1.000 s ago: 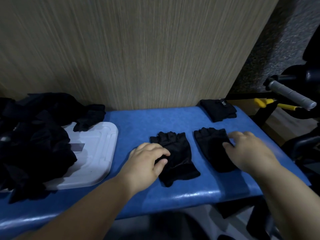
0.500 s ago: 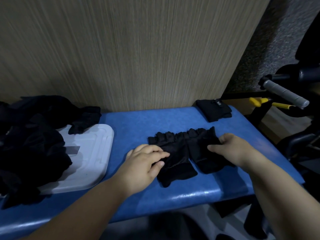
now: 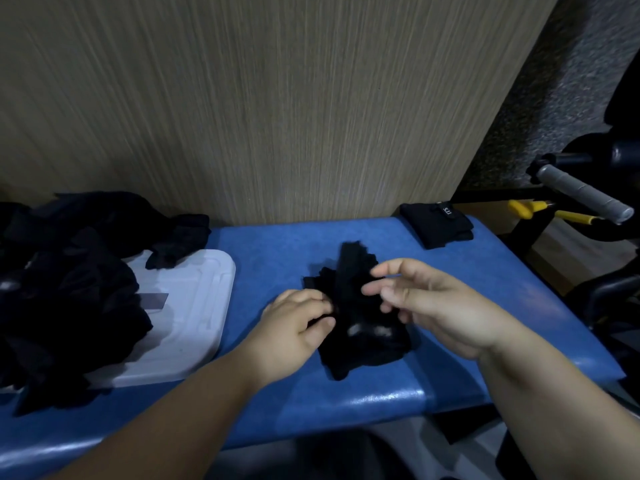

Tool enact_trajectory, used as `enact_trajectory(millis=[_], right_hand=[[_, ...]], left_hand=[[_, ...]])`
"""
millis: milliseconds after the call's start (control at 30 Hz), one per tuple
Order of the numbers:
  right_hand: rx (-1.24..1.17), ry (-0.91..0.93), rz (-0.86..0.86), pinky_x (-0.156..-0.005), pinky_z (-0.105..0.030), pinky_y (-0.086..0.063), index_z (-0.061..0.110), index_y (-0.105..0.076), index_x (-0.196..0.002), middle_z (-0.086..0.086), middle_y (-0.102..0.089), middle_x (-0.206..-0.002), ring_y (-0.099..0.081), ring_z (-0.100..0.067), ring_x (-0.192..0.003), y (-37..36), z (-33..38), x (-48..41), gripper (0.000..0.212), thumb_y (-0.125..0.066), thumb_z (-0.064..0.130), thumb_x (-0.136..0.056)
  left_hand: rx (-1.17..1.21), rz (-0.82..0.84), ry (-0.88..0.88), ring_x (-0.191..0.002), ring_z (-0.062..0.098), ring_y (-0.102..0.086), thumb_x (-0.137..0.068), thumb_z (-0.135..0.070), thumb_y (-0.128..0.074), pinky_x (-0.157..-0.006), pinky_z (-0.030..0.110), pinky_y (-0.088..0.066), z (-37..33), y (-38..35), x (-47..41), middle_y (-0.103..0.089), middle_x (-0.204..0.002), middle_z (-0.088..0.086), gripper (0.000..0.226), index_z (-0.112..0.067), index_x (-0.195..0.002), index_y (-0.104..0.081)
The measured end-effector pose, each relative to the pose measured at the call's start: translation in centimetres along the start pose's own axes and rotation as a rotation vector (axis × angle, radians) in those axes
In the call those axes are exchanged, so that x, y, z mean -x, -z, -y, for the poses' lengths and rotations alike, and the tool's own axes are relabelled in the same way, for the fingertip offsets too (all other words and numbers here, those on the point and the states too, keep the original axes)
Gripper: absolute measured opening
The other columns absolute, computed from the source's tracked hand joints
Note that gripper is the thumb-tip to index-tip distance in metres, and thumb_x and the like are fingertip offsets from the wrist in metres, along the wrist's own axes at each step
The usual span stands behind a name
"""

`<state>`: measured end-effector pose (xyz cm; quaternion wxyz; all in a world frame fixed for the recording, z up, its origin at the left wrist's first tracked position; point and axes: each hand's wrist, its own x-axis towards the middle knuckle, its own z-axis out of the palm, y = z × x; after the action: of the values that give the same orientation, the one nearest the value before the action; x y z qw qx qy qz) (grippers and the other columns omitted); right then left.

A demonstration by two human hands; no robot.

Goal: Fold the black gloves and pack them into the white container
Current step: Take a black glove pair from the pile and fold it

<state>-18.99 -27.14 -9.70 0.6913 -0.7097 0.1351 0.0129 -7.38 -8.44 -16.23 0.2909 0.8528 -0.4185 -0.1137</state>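
Two black fingerless gloves (image 3: 360,327) lie overlapped in the middle of the blue padded bench (image 3: 346,393). One of them stands partly on edge, turned over toward the other. My left hand (image 3: 294,330) pinches the left edge of the lower glove between curled fingers and thumb. To the right of the raised glove is my right hand (image 3: 436,306), fingers spread and straight, their tips at the fabric. The white container (image 3: 197,306) sits on the bench at the left, partly covered by a pile of black gloves (image 3: 69,289).
A folded black glove (image 3: 436,226) lies at the bench's back right corner. A wood-grain panel (image 3: 277,98) rises behind the bench. Exercise equipment with a grey handle (image 3: 581,195) and yellow parts (image 3: 554,214) stands to the right.
My right hand has swept the right glove leftward and tipped it up over the left glove, then opened its fingers. My left hand stayed at the left glove's edge.
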Motion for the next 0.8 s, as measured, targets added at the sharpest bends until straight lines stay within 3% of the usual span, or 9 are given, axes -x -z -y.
enact_trajectory(millis=[67,133,167,233,367,433,533,633,800], right_hand=[[0.047,0.027,-0.044,-0.066,-0.02,-0.043,0.019,-0.062,-0.105,-0.003,-0.07,-0.103,-0.059,-0.008,-0.079,-0.3,-0.2,-0.2,0.028,-0.072,0.021,-0.079],[0.097,0.04,-0.199,-0.063,-0.017,-0.042,0.018,-0.063,-0.097,-0.001,-0.068,-0.093,-0.057,-0.007,-0.076,0.0,-0.6,-0.7,0.012,-0.067,0.014,-0.087],[0.154,0.028,-0.284,-0.064,-0.017,-0.042,0.019,-0.063,-0.094,0.002,-0.067,-0.089,-0.057,-0.007,-0.075,0.4,-0.9,-0.9,0.007,-0.065,0.015,-0.089],[0.305,-0.044,-0.374,-0.065,-0.02,-0.04,0.02,-0.062,-0.091,0.003,-0.065,-0.085,-0.058,-0.008,-0.073,1.2,-1.7,-1.2,0.005,-0.065,0.023,-0.089],[0.481,-0.174,-0.351,-0.064,-0.023,-0.043,0.022,-0.06,-0.095,0.004,-0.065,-0.088,-0.06,-0.011,-0.07,1.0,-2.8,-1.4,0.02,-0.066,0.039,-0.087],[0.494,-0.159,-0.35,-0.069,-0.025,-0.046,0.025,-0.058,-0.101,0.003,-0.065,-0.091,-0.062,-0.012,-0.075,0.5,-2.9,-1.6,0.025,-0.068,0.042,-0.084],[0.38,-0.1,-0.302,-0.073,-0.033,-0.051,0.029,-0.053,-0.111,-0.002,-0.064,-0.085,-0.064,-0.016,-0.077,-0.2,-2.9,-1.9,0.034,-0.072,0.032,-0.083],[0.286,0.015,-0.307,-0.078,-0.043,-0.053,0.033,-0.052,-0.11,-0.005,-0.061,-0.076,-0.063,-0.022,-0.07,-0.7,-2.9,-2.0,0.034,-0.07,0.018,-0.085],[0.189,0.15,-0.26,-0.081,-0.05,-0.056,0.038,-0.058,-0.106,-0.01,-0.067,-0.09,-0.066,-0.037,-0.086,-1.3,-2.6,-1.7,0.035,-0.066,0.008,-0.088]], left_hand=[[0.111,-0.038,0.052,-0.119,0.005,-0.036,-0.097,-0.024,-0.049,-0.103,0.014,-0.025,0.4,0.1,-0.2,-0.044,-0.11,-0.029,0.025,-0.019,-0.115,-0.066],[0.162,-0.105,0.112,-0.112,0.002,-0.037,-0.095,-0.013,-0.05,-0.091,-0.001,-0.022,0.4,0.2,-0.2,-0.048,-0.103,-0.03,0.024,-0.022,-0.108,-0.068],[0.178,-0.136,0.137,-0.109,0.001,-0.037,-0.094,-0.012,-0.049,-0.088,-0.002,-0.022,0.3,0.4,-0.2,-0.05,-0.1,-0.029,0.025,-0.026,-0.102,-0.069],[0.228,-0.147,0.193,-0.106,0.002,-0.04,-0.096,-0.016,-0.046,-0.086,0.005,-0.027,-0.2,0.6,-0.2,-0.055,-0.098,-0.022,0.025,-0.029,-0.09,-0.067],[0.301,-0.169,0.264,-0.086,0.011,-0.057,-0.095,-0.043,-0.049,-0.074,0.025,-0.041,-1.1,0.7,-0.4,-0.063,-0.081,-0.003,0.041,-0.01,-0.08,-0.067],[0.29,-0.18,0.277,-0.076,0.004,-0.06,-0.088,-0.051,-0.057,-0.068,0.02,-0.045,-1.6,0.5,-0.2,-0.066,-0.076,-0.007,0.035,-0.019,-0.081,-0.069],[0.367,-0.196,0.287,-0.068,-0.009,-0.059,-0.082,-0.036,-0.072,-0.06,0.005,-0.039,-1.9,0.2,-0.2,-0.067,-0.077,-0.015,0.011,-0.032,-0.086,-0.062],[0.497,-0.194,0.276,-0.053,-0.003,-0.052,-0.081,-0.024,-0.074,-0.055,0.011,-0.038,-2.0,0.0,-0.1,-0.068,-0.074,-0.008,0.028,-0.027,-0.097,-0.052],[0.697,-0.28,0.349,-0.075,0.002,-0.067,-0.082,-0.036,-0.073,-0.06,0.01,-0.045,-3.0,0.6,0.1,-0.072,-0.087,-0.005,0.038,-0.025,-0.106,-0.045]])
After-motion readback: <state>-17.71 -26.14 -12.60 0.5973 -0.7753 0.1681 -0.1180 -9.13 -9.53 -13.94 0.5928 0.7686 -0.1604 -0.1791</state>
